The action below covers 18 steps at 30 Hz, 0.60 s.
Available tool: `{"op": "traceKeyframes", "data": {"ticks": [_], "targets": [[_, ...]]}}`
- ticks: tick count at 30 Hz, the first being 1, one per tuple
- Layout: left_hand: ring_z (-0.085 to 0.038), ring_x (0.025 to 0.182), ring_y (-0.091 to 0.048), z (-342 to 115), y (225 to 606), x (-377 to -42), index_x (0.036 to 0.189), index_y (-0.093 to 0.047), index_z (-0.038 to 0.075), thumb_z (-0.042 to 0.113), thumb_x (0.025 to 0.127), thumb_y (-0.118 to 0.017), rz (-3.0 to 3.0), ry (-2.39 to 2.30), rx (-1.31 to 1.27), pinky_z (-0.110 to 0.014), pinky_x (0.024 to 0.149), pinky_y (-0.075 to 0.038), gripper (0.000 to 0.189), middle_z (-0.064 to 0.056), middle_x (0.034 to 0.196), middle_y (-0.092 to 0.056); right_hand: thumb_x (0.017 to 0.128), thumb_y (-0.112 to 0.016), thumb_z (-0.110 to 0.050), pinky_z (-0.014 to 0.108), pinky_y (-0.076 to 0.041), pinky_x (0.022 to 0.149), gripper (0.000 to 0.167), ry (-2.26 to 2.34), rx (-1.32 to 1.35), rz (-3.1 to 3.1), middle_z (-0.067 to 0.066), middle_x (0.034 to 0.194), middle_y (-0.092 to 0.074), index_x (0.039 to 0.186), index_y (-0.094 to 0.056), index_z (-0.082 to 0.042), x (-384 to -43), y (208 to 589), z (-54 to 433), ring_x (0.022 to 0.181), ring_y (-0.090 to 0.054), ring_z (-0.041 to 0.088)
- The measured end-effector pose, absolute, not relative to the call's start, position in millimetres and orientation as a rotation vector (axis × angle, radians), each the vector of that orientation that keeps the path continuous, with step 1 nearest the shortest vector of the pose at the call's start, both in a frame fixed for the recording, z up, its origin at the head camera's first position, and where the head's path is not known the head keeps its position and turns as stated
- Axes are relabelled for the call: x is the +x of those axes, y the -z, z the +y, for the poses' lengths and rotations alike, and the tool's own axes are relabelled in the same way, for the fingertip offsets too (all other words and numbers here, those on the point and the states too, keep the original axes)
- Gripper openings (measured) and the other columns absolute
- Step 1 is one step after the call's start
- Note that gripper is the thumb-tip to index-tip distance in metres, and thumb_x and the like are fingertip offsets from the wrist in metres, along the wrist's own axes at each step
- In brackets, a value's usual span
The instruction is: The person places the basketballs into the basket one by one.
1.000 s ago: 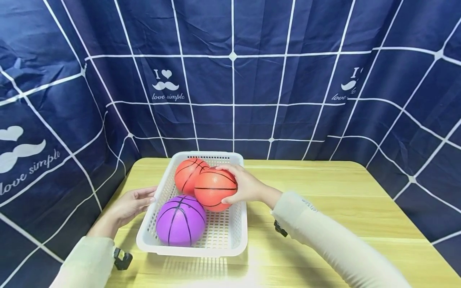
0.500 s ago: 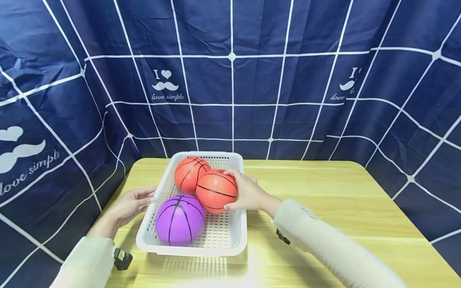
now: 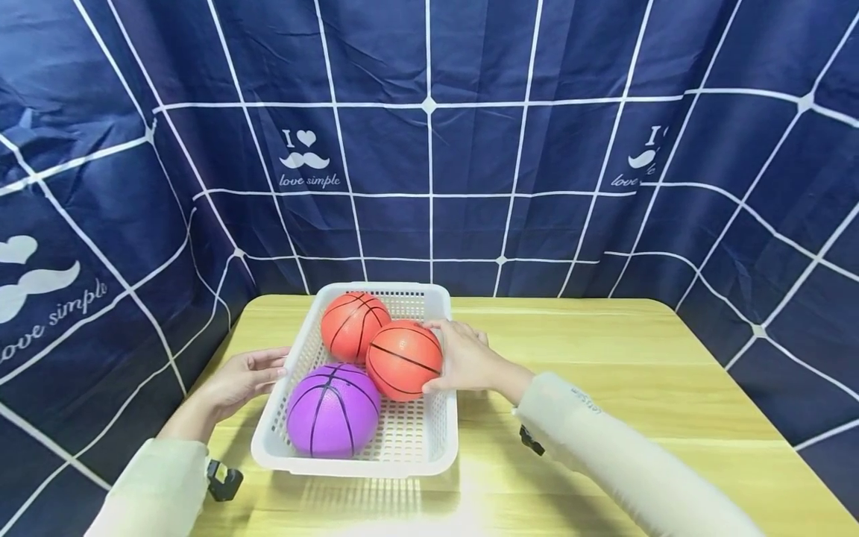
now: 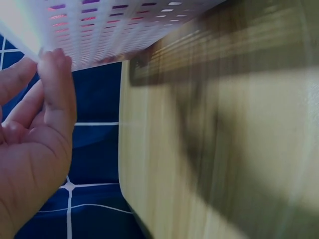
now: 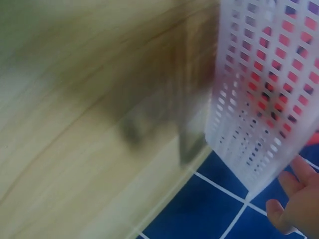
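Note:
A white perforated plastic basket (image 3: 439,455) holds two orange-red toy basketballs, one at the back (image 3: 349,321) and one at the right (image 3: 403,359), plus a purple toy basketball (image 3: 332,418) at the front left. My right hand (image 3: 466,358) reaches over the basket's right rim, thumb and index finger extended against the right-hand ball. In the right wrist view, other fingers (image 5: 289,185) lie loosely bent outside the rim. At the left side, my left hand (image 3: 241,380) has its fingertips touching just under the rim, fingers fairly straight, as the left wrist view also shows.
The basket stands on a light wood-grain table (image 3: 570,350), left of its middle. A dark blue cloth (image 3: 470,149) with white grid lines hangs around the back and sides. Black wrist mounts (image 3: 224,481) sit below both sleeves.
The right-hand orange-red ball has sunk and turned slightly in the basket. My right hand has slid from the ball's upper side down to its right side. My left hand stays put.

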<state>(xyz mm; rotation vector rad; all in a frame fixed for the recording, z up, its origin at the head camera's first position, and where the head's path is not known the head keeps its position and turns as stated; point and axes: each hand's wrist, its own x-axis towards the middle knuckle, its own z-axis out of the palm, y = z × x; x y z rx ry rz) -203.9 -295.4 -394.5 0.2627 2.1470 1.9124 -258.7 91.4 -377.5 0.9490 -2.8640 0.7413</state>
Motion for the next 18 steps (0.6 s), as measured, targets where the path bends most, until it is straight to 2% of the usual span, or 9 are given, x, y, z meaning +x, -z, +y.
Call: {"op": "traceKeyframes", "data": {"ticks": [4,7,9,11,14,16,18], "targets": [[-0.005,0.097,-0.06,-296.4,385.3,-207.9,0.137,-0.022,-0.023,0.003,0.095,-0.055,2.17,-1.854,0.262,-0.028,0.086,-0.051,0.06,-0.013,0.121,-0.06,0.063,-0.085,-0.046,0.055,-0.031,0.094,0.096,-0.839,0.934,-2.865,0.006,0.139,-0.047,0.141,-0.038,-0.015,-260.3,365.3,99.9,0.127,-0.039,0.028],[-0.003,0.097,-0.058,-294.2,372.6,-211.5,0.138,-0.025,-0.021,0.008,0.096,-0.056,2.278,-1.787,0.214,-0.028,0.087,-0.05,0.061,-0.024,0.127,-0.054,0.066,-0.084,-0.045,0.06,-0.031,0.099,0.095,-0.935,0.921,-2.824,0.01,0.141,-0.044,0.143,-0.038,-0.012,-263.2,353.6,109.3,0.129,-0.039,0.03],[-0.005,0.102,-0.056,-291.9,361.1,-213.7,0.139,-0.027,-0.019,0.012,0.096,-0.056,2.365,-1.749,0.18,-0.028,0.089,-0.05,0.06,-0.031,0.134,-0.045,0.068,-0.084,-0.041,0.059,-0.032,0.101,0.093,-1.015,0.925,-2.774,0.014,0.141,-0.044,0.143,-0.038,-0.011,-266.6,344.9,115.5,0.128,-0.04,0.032],[-0.012,0.109,-0.054,-287.8,348.5,-216.0,0.14,-0.03,-0.016,0.016,0.096,-0.057,2.431,-1.725,0.16,-0.029,0.091,-0.049,0.06,-0.033,0.14,-0.037,0.069,-0.085,-0.033,0.056,-0.033,0.102,0.09,-1.109,0.926,-2.723,0.018,0.14,-0.044,0.142,-0.038,-0.009,-269.6,335.5,122.4,0.127,-0.041,0.036],[-0.029,0.12,-0.048,-278.0,328.6,-219.2,0.141,-0.03,-0.014,0.016,0.097,-0.055,2.477,-1.715,0.163,-0.034,0.094,-0.047,0.059,-0.032,0.142,-0.034,0.072,-0.084,-0.027,0.055,-0.033,0.103,0.086,-1.179,0.902,-2.677,0.021,0.14,-0.044,0.142,-0.038,-0.009,-274.2,321.1,133.7,0.126,-0.041,0.039],[-0.038,0.124,-0.043,-268.9,315.9,-221.2,0.142,-0.03,-0.012,0.016,0.097,-0.055,2.492,-1.714,0.164,-0.037,0.096,-0.045,0.059,-0.031,0.143,-0.035,0.074,-0.083,-0.027,0.055,-0.033,0.103,0.084,-1.18,0.866,-2.675,0.021,0.14,-0.044,0.142,-0.038,-0.011,-276.6,311.3,141.1,0.126,-0.042,0.039],[-0.04,0.125,-0.041,-259.0,304.4,-223.1,0.143,-0.03,-0.01,0.016,0.097,-0.056,2.512,-1.71,0.164,-0.041,0.097,-0.044,0.058,-0.03,0.142,-0.037,0.075,-0.082,-0.032,0.055,-0.034,0.103,0.083,-1.14,0.819,-2.691,0.019,0.14,-0.044,0.143,-0.038,-0.013,-278.5,302.3,148.7,0.126,-0.043,0.037]]}}
